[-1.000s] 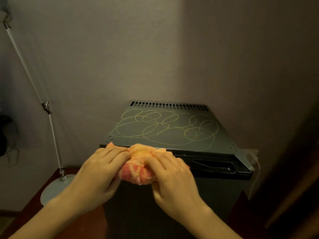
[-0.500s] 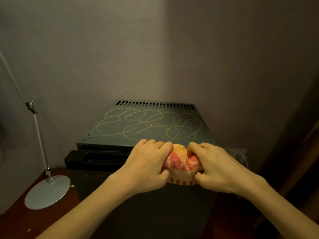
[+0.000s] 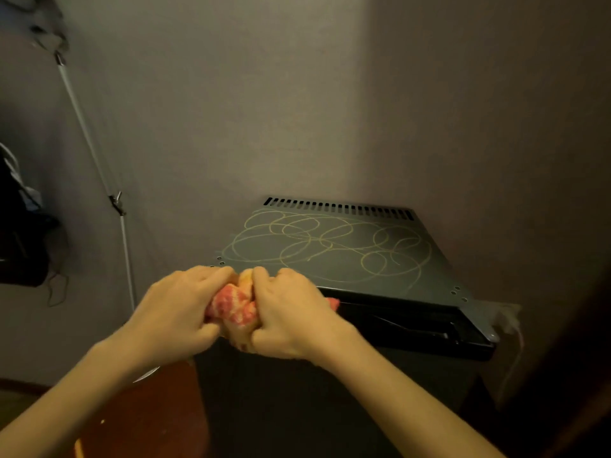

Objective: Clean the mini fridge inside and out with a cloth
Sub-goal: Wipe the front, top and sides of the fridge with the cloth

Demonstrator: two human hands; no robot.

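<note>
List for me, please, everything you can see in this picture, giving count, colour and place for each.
mini fridge: one, dark grey, in the corner against the wall
scribbles: many loops, yellowish, across the fridge top
vent slots: one row, black, along the rear edge of the top
cloth: one, pink and yellow, bunched at the fridge's front top edge
lamp: one, silvery pole, left of the fridge
wooden surface: one, reddish brown, lower left
wall: grey, behind everything
left-hand grip: one, bare, holds the cloth's left side
right-hand grip: one, bare, holds the cloth's right side
</note>
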